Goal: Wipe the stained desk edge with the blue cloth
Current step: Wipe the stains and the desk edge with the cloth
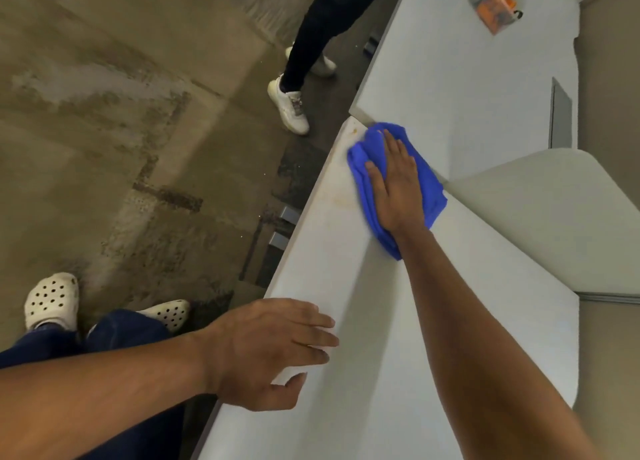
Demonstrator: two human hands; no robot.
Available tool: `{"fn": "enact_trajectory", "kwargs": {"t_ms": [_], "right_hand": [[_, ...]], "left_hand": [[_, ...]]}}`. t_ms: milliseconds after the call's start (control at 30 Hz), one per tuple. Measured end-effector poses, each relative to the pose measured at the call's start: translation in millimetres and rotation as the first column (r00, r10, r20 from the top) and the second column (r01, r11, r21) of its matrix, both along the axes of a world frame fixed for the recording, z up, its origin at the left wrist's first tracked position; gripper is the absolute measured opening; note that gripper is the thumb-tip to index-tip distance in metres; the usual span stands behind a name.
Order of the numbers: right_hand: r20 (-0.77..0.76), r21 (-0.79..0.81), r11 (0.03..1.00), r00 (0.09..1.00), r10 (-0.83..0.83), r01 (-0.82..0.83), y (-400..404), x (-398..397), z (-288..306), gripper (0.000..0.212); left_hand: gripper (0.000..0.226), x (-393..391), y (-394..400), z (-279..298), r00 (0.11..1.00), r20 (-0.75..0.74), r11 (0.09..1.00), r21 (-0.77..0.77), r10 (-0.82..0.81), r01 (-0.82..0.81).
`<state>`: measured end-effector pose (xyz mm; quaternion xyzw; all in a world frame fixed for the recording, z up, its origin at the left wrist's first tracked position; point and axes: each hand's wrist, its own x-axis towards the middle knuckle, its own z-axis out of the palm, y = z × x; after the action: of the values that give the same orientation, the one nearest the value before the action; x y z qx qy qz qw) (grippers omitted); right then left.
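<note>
Your right hand (pixel 394 182) lies flat, fingers spread, pressing the blue cloth (pixel 429 182) on the desk (pixel 346 286) top near its far-left edge, w/ brownish stains (pixel 337 196) just left. Left hand (pixel 273 349) rests open at the near edge. Cloth's soft, light, bunches easily; I'd keep the palm centred.

Bright blue cloth (pixel 398 186) lies on a white counter (pixel 346 286) with faint yellowish-brown stains (pixel 341 196) along its edge. White perforated clogs (pixel 52 300) at lower left; mottled brown-grey floor (pixel 121 130); upper right, an orange, perhaps printed, packet (pixel 495 8).
</note>
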<state>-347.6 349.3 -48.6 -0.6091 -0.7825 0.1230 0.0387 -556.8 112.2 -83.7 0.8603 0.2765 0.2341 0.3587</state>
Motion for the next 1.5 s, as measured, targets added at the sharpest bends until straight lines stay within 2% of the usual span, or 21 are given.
{"fn": "enact_trajectory", "kwargs": {"t_ms": [167, 300, 433, 567, 633, 733, 800, 867, 967, 1033, 1200, 1333, 1400, 1500], "right_hand": [[-0.011, 0.03, 0.997, 0.997, 0.073, -0.073, -5.9, -47.7, -0.2, 0.061], [-0.02, -0.003, 0.978, 0.978, 0.208, -0.208, -61.2, -61.3, -2.8, 0.061], [-0.038, -0.025, 0.914, 0.914, 0.403, -0.404, -110.8, -40.4, -6.3, 0.061], [-0.029, -0.043, 0.823, 0.824, 0.565, -0.566, -66.3, -26.4, -1.7, 0.061], [-0.04, -0.023, 0.848, 0.848, 0.529, -0.53, -29.4, -28.3, -0.9, 0.06], [-0.083, 0.037, 0.945, 0.941, 0.328, -0.326, 11.5, -39.8, 1.5, 0.057], [-0.065, 0.057, 0.97, 0.969, 0.24, -0.237, 20.0, -49.0, 1.6, 0.059], [0.002, 0.049, 0.979, 0.98, 0.197, -0.197, 12.4, -56.8, 2.4, 0.071], [0.1, -0.003, 0.99, 0.985, 0.138, -0.139, -17.3, -60.5, 2.0, 0.107], [0.112, -0.015, 0.991, 0.985, 0.131, -0.13, -42.8, -58.7, 0.5, 0.114], [-0.016, -0.07, 0.983, 0.986, 0.167, -0.168, -104.9, -20.9, 3.0, 0.074], [-0.071, -0.073, 0.977, 0.978, 0.194, -0.199, -104.2, 2.6, 4.3, 0.065], [-0.074, -0.051, 0.992, 0.991, 0.114, -0.118, -81.4, 1.0, 3.0, 0.067], [-0.103, -0.025, 0.995, 0.99, -0.096, 0.094, -36.2, -9.8, 0.5, 0.068]], "left_hand": [[0.035, -1.4, -0.9, 1.8, 1.0, 0.019, 1.0, -0.012, -0.006, 0.006], [0.034, -2.6, -2.2, 8.2, 1.0, 0.013, 1.0, -0.003, -0.004, 0.004], [0.04, -4.6, -4.5, 8.2, 1.0, 0.004, 1.0, 0.027, -0.002, 0.002], [0.041, -2.7, -2.9, 4.6, 1.0, 0.013, 0.997, 0.076, -0.018, 0.017], [0.039, -1.6, -1.2, 3.0, 1.0, 0.027, 0.998, 0.055, -0.005, 0.003], [0.036, 1.2, -0.7, 2.5, 0.999, 0.037, 0.999, 0.035, 0.014, -0.015], [0.034, 1.5, -1.3, 4.1, 0.999, 0.03, 0.999, 0.035, 0.022, -0.023], [0.032, 1.3, -1.6, 6.8, 0.999, 0.019, 0.999, 0.046, 0.025, -0.026], [0.033, 1.0, -3.4, 10.3, 1.0, -0.002, 0.998, 0.062, 0.018, -0.017], [0.035, -0.2, -4.5, 12.2, 1.0, -0.022, 0.997, 0.074, 0.006, -0.004], [0.037, -3.6, -8.6, 14.9, 0.999, -0.044, 0.997, 0.078, 0.014, -0.011], [0.039, -2.1, -10.5, 14.4, 0.999, 0.004, 0.999, 0.024, 0.038, -0.038], [0.04, -1.8, -9.4, 12.9, 0.999, 0.016, 0.999, 0.009, 0.039, -0.039], [0.04, -1.0, -8.1, 10.8, 0.999, -0.001, 0.999, 0.017, 0.044, -0.044]]}}
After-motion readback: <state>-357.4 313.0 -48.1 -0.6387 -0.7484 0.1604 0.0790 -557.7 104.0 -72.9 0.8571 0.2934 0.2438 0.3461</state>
